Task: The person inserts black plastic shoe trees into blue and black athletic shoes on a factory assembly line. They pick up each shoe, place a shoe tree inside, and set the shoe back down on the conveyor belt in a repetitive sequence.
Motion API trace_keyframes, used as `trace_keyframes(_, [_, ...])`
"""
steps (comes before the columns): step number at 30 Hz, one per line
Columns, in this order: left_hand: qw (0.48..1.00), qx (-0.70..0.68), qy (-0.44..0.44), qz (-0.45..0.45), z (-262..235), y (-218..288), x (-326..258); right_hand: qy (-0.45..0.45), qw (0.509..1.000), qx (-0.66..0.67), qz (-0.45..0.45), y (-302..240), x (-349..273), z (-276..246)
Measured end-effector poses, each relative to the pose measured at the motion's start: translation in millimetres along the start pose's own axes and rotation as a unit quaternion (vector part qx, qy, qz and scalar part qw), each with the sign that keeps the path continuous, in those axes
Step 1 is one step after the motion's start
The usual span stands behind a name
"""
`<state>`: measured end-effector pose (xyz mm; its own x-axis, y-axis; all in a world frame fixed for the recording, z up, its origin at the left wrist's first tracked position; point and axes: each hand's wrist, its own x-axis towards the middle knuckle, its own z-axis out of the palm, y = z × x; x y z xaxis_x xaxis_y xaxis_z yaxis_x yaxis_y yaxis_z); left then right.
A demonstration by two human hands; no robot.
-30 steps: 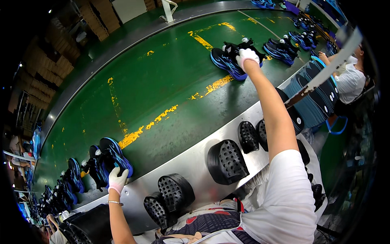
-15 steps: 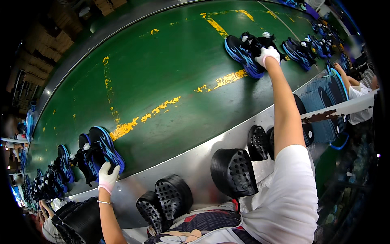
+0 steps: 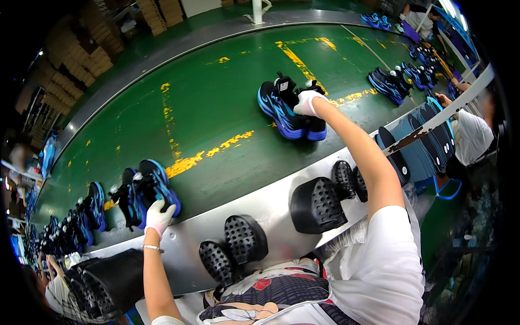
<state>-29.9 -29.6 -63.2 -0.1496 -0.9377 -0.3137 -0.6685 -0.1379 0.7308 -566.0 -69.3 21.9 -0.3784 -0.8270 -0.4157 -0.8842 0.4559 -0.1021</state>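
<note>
Hands: your left hand (image 3: 158, 216) grips one shoe (image 3: 157, 187), right hand (image 3: 307, 103) another shoe (image 3: 281, 108) (both on belt (image 3: 216, 108), unlifted).

left hand (image 3: 158, 216): white glove, thin wrist bracelet | right hand (image 3: 306, 103): white glove | arms bare | white short-sleeved shirt (image 3: 379, 271)

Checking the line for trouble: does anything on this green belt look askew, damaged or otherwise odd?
Only wear stands out: the yellow markings on the green belt are chipped and patchy. The blue shoes under the left hand and right hand sit in pairs like those farther along; none lies tipped over or apart.
</note>
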Motion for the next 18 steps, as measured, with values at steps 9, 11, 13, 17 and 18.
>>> trace_keyframes(9, [0.998,0.057,0.005,0.033,5,-26,8,-0.074,0.987,-0.006,-0.144,-134,-63,9])
trace_keyframes(11, [0.991,0.109,0.031,0.065,6,-32,10,-0.054,0.987,-0.02,-0.15,-160,-71,25])
trace_keyframes(13, [0.987,0.142,0.031,0.074,5,-32,11,-0.029,0.985,-0.031,-0.164,-180,-75,49])
trace_keyframes(17, [0.98,0.154,0.063,0.107,1,-28,10,-0.001,0.978,-0.021,-0.207,-213,-98,92])
trace_keyframes(18, [0.983,0.16,0.035,0.082,-2,-23,10,0.016,0.976,-0.008,-0.219,-216,-105,104])
